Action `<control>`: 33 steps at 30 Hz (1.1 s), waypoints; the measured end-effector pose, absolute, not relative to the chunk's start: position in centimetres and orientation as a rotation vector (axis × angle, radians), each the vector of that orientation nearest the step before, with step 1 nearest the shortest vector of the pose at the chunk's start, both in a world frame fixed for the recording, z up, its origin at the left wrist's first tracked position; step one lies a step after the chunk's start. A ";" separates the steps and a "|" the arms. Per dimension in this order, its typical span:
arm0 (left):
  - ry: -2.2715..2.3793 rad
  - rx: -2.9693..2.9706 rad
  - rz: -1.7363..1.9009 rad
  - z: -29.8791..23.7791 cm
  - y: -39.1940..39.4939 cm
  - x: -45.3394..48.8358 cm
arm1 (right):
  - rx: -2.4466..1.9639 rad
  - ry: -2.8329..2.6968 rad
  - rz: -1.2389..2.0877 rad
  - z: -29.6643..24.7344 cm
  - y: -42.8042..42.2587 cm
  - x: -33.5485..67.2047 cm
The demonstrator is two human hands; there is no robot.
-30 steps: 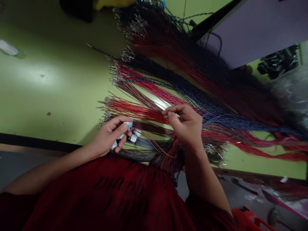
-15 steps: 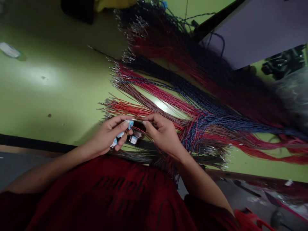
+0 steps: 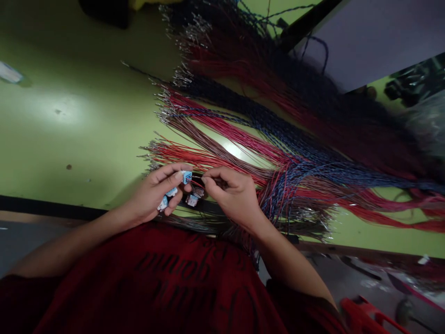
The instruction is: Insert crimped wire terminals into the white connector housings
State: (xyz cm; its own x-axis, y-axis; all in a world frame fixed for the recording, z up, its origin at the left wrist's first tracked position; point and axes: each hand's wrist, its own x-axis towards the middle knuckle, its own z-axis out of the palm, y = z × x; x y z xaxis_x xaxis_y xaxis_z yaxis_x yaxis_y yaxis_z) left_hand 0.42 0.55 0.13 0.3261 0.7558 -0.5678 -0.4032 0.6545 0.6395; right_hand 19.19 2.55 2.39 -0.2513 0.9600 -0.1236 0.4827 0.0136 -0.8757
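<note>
A small light-blue connector [image 3: 187, 177] sits pinched between the thumb and fingers of my left hand [image 3: 158, 190], its face with rows of holes turned to the right. More blue-and-white connectors [image 3: 163, 202] are tucked lower in the same hand. My right hand [image 3: 231, 188] is closed in a pinch on a thin wire [image 3: 197, 177], whose end points at the connector's holes; whether the tip is inside cannot be made out. Just below, between the hands, another connector [image 3: 193, 198] with dark and pale parts lies near the table edge.
Bundles of red wires [image 3: 187, 155], brown wires [image 3: 205, 141] and twisted blue-black wires [image 3: 264, 120] with metal tips spread across the green table [image 3: 86, 134]. A pale panel [image 3: 378, 41] stands at the back right. A red plastic object [image 3: 368, 315] is at the lower right.
My left hand has turned the connector so its holes show more. The wire end in my right hand has come down from above the connector to level with its face.
</note>
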 end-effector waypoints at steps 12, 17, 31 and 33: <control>1.032 0.520 0.771 0.3 0.4 0.7 | -1.414 -1.860 1.176 2.2 2.2 18.5; 1.029 0.530 0.782 0.2 0.3 0.7 | -1.351 -1.822 1.254 2.0 2.2 18.2; 1.014 0.568 0.828 0.8 0.3 1.4 | -1.345 -1.704 1.375 2.3 2.1 18.1; 1.026 0.585 0.815 0.8 0.4 1.6 | -1.368 -1.727 1.353 2.3 1.9 17.9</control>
